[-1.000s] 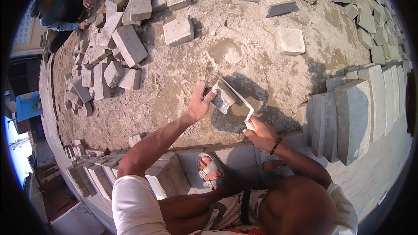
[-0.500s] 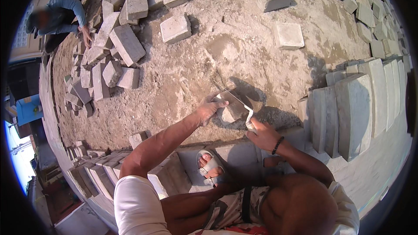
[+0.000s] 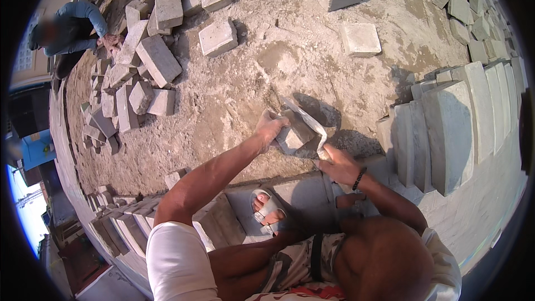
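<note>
My left hand is closed on the left side of a grey concrete block, held tilted just above the dirt. Gripped by its handle in my right hand is a trowel. Its thin blade slants across the upper right side of the block, very near or touching it; I cannot tell which. A dark beaded bracelet circles my right wrist. Shadows of the block and trowel fall on the ground just beyond them.
Loose blocks lie heaped at the left, where a person in a blue sleeve reaches in. More blocks are scattered at the far side. Stacked block courses rise at my right. A sandalled foot stands on the near block ledge.
The trowel blade has turned from edge-on to show more of its face beside the block. My left fingers have shifted on the block, and the whole view has moved slightly.
</note>
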A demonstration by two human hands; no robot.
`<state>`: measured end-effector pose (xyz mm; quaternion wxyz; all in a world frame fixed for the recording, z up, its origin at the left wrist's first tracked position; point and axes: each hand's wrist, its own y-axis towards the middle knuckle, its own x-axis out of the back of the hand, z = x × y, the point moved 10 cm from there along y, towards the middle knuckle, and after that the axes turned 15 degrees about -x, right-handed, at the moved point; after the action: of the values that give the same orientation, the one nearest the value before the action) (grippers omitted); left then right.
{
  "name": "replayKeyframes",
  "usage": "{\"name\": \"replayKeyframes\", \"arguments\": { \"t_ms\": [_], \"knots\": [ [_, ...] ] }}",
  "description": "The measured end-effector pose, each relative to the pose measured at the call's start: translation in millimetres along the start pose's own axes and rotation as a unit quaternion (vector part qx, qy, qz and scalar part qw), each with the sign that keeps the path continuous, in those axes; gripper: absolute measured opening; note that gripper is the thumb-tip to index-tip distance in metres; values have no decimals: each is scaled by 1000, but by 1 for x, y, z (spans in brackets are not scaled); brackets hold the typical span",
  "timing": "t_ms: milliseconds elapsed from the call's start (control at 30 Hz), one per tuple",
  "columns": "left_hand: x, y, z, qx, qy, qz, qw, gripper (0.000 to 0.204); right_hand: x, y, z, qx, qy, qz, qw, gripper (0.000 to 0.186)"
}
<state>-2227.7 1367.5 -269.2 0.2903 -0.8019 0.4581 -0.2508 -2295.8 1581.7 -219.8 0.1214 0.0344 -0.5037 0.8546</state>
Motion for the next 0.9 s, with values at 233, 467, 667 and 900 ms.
{"name": "replayKeyframes", "arguments": {
  "t_ms": [233,467,667,900],
  "knots": [
    [20,1,23,12,-20,-10,1000,68,-10,-14,-7,29,-6,-19,999,52],
    [29,-27,19,-38,-183,-102,977,65,-2,-51,11,23,-41,-46,998,50],
    [31,-3,31,-61,-259,-81,960,57,-17,-13,24,106,-128,-69,984,39],
    [36,-4,36,-37,-273,-82,958,52,-1,-24,56,120,-113,-65,984,36]
  ]
}}
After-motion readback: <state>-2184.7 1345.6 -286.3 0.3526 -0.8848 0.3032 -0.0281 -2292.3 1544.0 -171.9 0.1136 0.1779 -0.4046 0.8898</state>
